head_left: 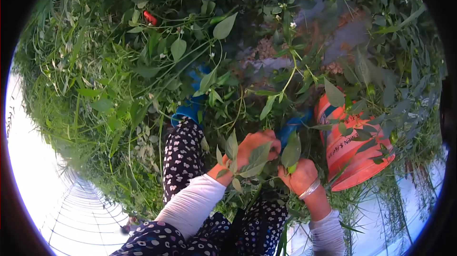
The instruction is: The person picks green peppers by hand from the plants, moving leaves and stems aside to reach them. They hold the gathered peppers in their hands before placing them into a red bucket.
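Note:
Low among the plants in front of the body, my left hand [252, 150] has its fingers curled in at a leafy stem. Broad green leaves [256, 160] hang over it and hide part of the fingers. Just to the right is my right hand [300, 176], closed near another leaf [291, 150], with a bracelet on its wrist. What either set of fingers grips is too small to make out. Beside my right hand, an orange-red bucket [350, 146] with dark lettering leans tilted among the foliage.
Blue boots [189, 110] stand in the greenery below patterned trousers [183, 156]. A red pepper [150, 18] shows at the upper left. Grey sheeting and brown soil [264, 51] lie behind the branches. A wire grid [83, 213] is at the lower left.

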The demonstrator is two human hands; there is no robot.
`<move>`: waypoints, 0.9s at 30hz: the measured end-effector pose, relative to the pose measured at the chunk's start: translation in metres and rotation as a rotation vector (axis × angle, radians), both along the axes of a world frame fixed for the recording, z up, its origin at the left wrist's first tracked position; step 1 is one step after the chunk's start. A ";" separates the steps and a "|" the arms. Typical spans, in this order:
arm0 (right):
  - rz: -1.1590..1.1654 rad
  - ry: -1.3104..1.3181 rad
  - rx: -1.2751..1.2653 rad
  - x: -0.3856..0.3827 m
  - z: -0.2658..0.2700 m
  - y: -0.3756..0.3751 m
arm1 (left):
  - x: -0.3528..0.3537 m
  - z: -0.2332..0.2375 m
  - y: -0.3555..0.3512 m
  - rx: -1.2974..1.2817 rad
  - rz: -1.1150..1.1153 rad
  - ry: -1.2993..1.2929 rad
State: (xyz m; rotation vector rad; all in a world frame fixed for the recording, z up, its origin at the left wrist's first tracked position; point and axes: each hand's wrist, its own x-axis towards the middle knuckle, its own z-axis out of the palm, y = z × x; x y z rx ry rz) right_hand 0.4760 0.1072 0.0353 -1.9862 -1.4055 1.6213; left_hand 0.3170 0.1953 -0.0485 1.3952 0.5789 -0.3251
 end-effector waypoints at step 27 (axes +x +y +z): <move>-0.471 -0.096 0.240 0.064 -0.020 0.188 | 0.003 0.008 0.076 0.490 0.572 0.419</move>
